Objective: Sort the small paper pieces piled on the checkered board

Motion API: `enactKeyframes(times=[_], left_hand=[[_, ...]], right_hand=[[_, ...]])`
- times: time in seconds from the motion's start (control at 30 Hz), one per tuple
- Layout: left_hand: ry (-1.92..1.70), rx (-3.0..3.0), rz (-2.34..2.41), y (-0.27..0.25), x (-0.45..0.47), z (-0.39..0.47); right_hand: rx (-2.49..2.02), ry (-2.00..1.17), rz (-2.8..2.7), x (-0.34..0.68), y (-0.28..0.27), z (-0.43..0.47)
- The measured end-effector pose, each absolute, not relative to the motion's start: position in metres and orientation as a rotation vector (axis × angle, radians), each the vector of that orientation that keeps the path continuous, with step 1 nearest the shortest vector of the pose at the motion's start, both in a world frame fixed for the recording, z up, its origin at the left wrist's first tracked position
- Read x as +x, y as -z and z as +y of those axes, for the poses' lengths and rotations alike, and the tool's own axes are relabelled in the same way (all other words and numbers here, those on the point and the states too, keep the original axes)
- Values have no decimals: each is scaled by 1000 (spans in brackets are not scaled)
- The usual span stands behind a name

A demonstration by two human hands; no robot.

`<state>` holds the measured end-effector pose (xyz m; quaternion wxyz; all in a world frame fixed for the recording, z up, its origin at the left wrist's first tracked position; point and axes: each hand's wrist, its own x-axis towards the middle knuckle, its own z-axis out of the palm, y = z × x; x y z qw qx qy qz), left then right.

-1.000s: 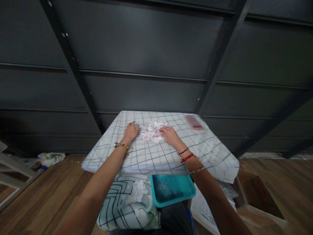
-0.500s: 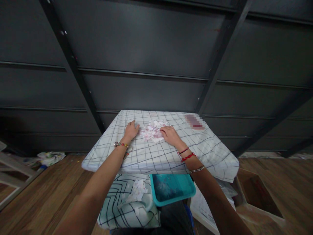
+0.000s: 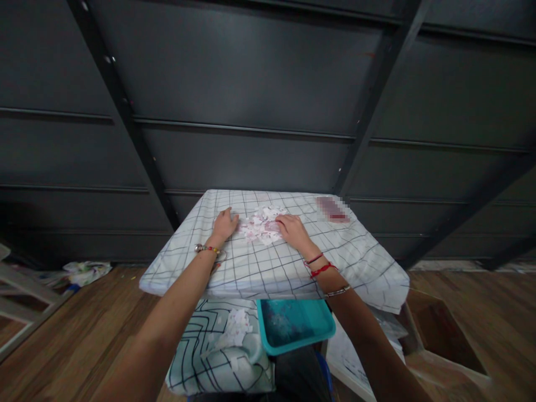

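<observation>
A loose heap of small white and pinkish paper scraps (image 3: 263, 224) lies on a white cloth with dark grid lines (image 3: 255, 262). My left hand (image 3: 225, 224) rests at the heap's left edge, fingers apart and holding nothing that I can see. At the right side, my right hand (image 3: 293, 230) has its fingers bent and drawn together over the scraps. They appear to pinch a paper scrap, though the fingertips partly hide it. Bracelets circle both wrists.
Below the table edge is a teal tray (image 3: 330, 329) with pale residue inside. Beside it, more scraps (image 3: 238, 326) lie on patterned fabric (image 3: 196, 357). A blurred-out reddish item (image 3: 333, 209) is at the back right. Dark panels (image 3: 251, 162) stand behind; an open cardboard box (image 3: 444, 329) sits right.
My right fingers have shifted slightly over the heap, and a pinkish patch shows more beside them. My left hand stays in place.
</observation>
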<state>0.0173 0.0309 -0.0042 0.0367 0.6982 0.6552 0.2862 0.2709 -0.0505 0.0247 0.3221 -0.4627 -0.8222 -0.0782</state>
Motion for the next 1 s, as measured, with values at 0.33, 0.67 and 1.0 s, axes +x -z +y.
enactKeyframes(times=[0.33, 0.67, 1.0], left_hand=[[-890, 2151, 1988, 4, 17, 30], [-878, 2136, 1994, 0, 19, 26], [-864, 2134, 1994, 2, 18, 28]], right_hand=[[-1148, 95, -2213, 269, -25, -54], [-1138, 55, -2214, 267, -27, -57], [-1121, 24, -2203, 267, -28, -58]])
